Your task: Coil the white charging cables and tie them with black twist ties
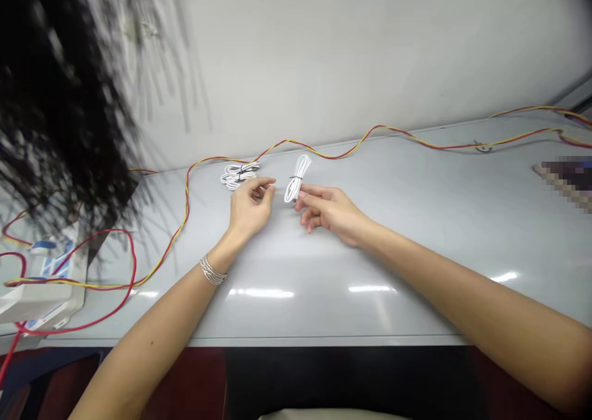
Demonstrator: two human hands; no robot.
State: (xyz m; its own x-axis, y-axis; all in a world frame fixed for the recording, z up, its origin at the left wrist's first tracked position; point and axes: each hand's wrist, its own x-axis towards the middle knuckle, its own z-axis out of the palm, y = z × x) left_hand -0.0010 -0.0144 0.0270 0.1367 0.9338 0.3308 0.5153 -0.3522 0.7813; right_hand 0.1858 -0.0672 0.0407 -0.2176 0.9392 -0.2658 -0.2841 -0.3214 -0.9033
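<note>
My right hand (330, 213) pinches a coiled white cable (297, 179) by its lower end, between thumb and index finger, with the other fingers loosely curled. A thin dark tie binds the coil at its middle, and it stands tilted above the table. To the left, my left hand (252, 205) is bent with the thumb and index fingertips close but apart, and I see nothing between them. Just behind that hand, more white cable coils (238, 174) with dark ties lie on the table, partly covered by the hand.
A twisted red and yellow wire (319, 155) runs along the back of the grey table (296, 266) by the wall. A white and blue device (50, 290) with red wires stands at the left. Dark blurred strands (60, 99) hang at upper left. A pixelated object (568, 179) lies at right.
</note>
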